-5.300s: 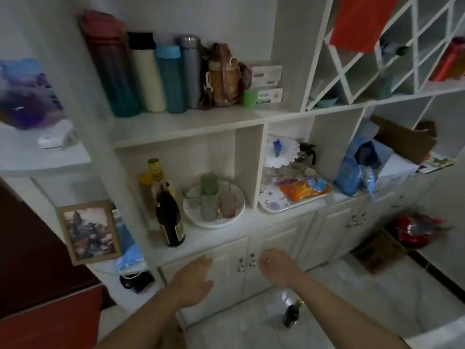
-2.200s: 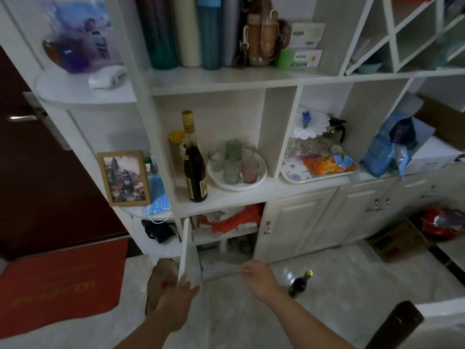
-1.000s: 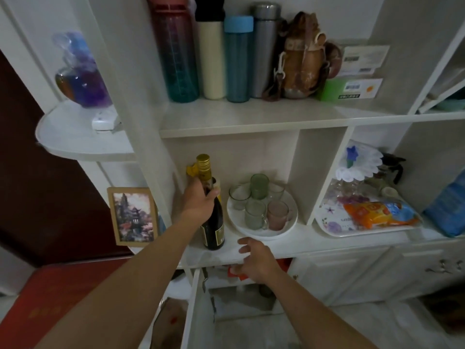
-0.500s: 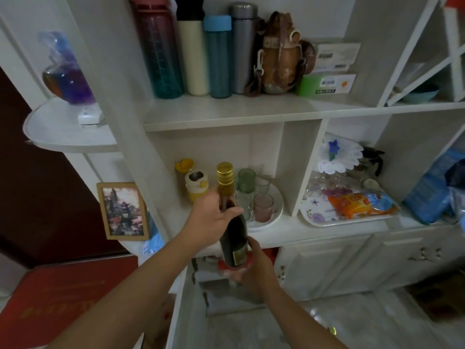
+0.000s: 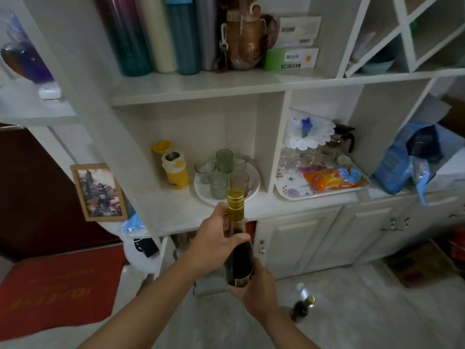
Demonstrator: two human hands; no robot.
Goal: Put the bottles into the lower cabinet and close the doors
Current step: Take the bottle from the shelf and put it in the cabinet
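A dark wine bottle (image 5: 239, 263) with a gold foil cap is held upright in the air in front of the counter edge. My left hand (image 5: 216, 244) is wrapped around its neck and shoulder. My right hand (image 5: 254, 290) cups its base from below. Behind the bottle the lower cabinet (image 5: 183, 241) stands with its left door open, the inside mostly hidden by my hands. Its right door (image 5: 292, 241) is closed. A second small dark bottle (image 5: 300, 308) with a gold cap stands on the floor to the right.
On the counter sit a yellow flask (image 5: 175, 168), a plate of glasses (image 5: 226, 176) and a tray with a snack bag (image 5: 332, 178). A framed picture (image 5: 99, 192) leans at the left. A red mat (image 5: 57, 288) lies on the floor left.
The left cabinet door was opened. My left hand took the wine bottle off the counter and brought it down and forward; my right hand now supports its base.
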